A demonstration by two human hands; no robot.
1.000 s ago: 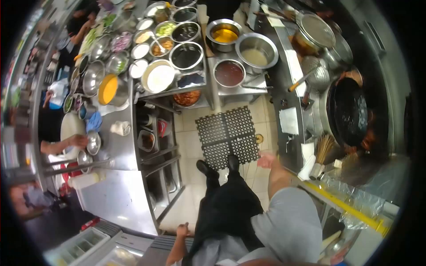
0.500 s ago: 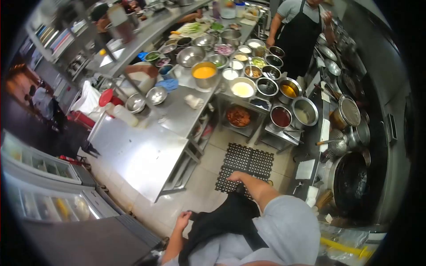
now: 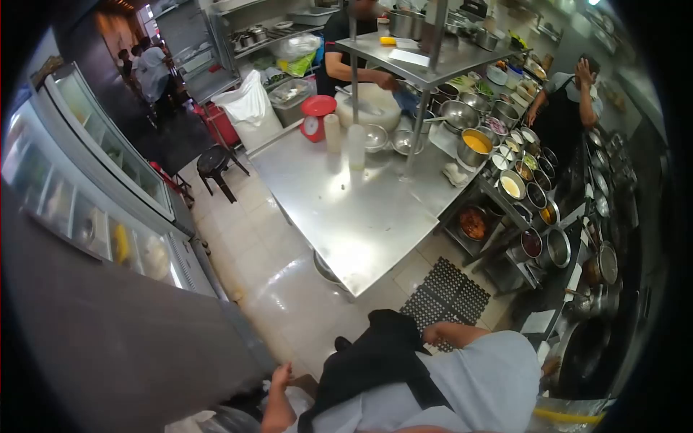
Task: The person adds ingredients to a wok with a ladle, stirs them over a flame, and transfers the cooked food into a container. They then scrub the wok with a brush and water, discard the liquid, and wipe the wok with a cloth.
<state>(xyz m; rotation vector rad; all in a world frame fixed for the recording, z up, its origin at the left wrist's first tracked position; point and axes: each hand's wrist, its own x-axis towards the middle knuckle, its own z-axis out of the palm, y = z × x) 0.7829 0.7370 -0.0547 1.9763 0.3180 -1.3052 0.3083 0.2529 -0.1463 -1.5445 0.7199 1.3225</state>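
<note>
My left hand [image 3: 282,375] hangs low on the left with its fingers curled in; nothing shows in it. A pale plastic bag [image 3: 297,401] lies just below and beside it. My right hand [image 3: 434,333] is curled next to the edge of my black apron [image 3: 382,353], above the floor. Whether it grips the cloth or anything else is hidden. In front of me stands a steel table [image 3: 317,189], with squeeze bottles [image 3: 356,147], a red scale [image 3: 313,128] and steel bowls [image 3: 375,138] on its far part.
Glass-door fridges [image 3: 101,209] line the left. A black stool [image 3: 216,169] stands beyond the table's left side. A perforated black mat [image 3: 447,296] lies on the floor, near pots [image 3: 556,247] and a wok [image 3: 583,346] at right. Co-workers [image 3: 567,108] stand farther back.
My view has turned left, and more of the fridges, stool and far table shows. My left hand is now apart from the apron's edge. The right hand has come closer to my body.
</note>
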